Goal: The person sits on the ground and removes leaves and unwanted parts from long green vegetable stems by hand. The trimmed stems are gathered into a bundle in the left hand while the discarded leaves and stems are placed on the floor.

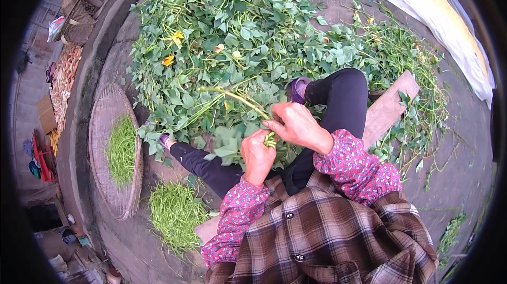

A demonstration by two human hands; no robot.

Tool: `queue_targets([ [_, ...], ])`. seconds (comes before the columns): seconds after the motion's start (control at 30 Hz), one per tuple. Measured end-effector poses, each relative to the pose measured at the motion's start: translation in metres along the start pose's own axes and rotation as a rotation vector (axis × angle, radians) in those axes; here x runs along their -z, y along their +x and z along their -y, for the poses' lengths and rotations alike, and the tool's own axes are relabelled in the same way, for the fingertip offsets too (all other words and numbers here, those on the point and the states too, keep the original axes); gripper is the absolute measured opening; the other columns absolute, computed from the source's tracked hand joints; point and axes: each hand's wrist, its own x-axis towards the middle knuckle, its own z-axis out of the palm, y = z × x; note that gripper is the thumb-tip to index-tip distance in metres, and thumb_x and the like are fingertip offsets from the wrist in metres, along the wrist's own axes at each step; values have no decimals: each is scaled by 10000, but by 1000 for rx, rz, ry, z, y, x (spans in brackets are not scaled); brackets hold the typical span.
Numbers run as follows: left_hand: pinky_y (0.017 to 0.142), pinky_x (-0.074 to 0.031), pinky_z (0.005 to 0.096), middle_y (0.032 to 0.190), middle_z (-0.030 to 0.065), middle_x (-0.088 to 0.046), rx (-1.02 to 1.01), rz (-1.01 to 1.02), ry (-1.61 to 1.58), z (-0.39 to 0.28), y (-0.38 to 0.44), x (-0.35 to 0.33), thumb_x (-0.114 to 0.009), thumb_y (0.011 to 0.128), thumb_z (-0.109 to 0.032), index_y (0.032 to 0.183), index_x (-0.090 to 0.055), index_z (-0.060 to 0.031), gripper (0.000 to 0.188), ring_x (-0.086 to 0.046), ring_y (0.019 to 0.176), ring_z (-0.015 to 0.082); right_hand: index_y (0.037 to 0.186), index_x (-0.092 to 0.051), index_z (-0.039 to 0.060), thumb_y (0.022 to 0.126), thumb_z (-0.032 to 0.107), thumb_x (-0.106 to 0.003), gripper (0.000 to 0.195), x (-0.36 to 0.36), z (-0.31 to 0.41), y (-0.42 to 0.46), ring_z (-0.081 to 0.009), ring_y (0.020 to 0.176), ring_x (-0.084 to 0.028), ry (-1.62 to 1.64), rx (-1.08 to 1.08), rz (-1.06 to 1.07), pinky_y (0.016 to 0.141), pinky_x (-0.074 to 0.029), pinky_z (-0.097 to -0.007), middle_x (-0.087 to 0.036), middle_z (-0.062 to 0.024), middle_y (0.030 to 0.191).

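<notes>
My left hand (259, 153) is closed around a bundle of green leaf stalks (270, 140), their ends poking out beside the thumb. Blurred green leaves (229, 145) hang at its far side. Close against it, my right hand (297, 125) pinches a thick, pale green vine stem (245, 102) between thumb and fingers. The stem reaches away to the left over a large heap of leafy vines (245, 34), which look like sweet potato vines. Both hands are above my lap, between my spread knees.
Green stalks lie in a pile (176, 214) on the concrete and in a round woven tray (115, 201) at left. A wooden board (390, 109) juts out at my right, near stripped vines (420, 70). White sheeting (443, 14) lies at upper right. Corn cobs (65, 82) lie beyond a raised edge (81, 125).
</notes>
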Motion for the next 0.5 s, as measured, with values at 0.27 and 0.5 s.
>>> queue_targets([
  [0.27,518,-427,425,638,207,-560,133,-66,163,9,-14,-6,-664,682,-117,678,-628,-21,103,-558,603,396,655,-609,-8,773,242,-589,277,-7,1,-6,-380,644,-607,-327,-13,278,577,-479,-462,-600,-213,662],
  [0.5,520,-428,427,629,199,-558,170,-59,212,15,-9,-14,-663,668,-97,646,-600,-22,100,-558,602,391,658,-603,-32,718,146,-551,195,-20,-10,3,-409,645,-599,-230,-162,346,584,-483,-466,-582,-251,650],
])
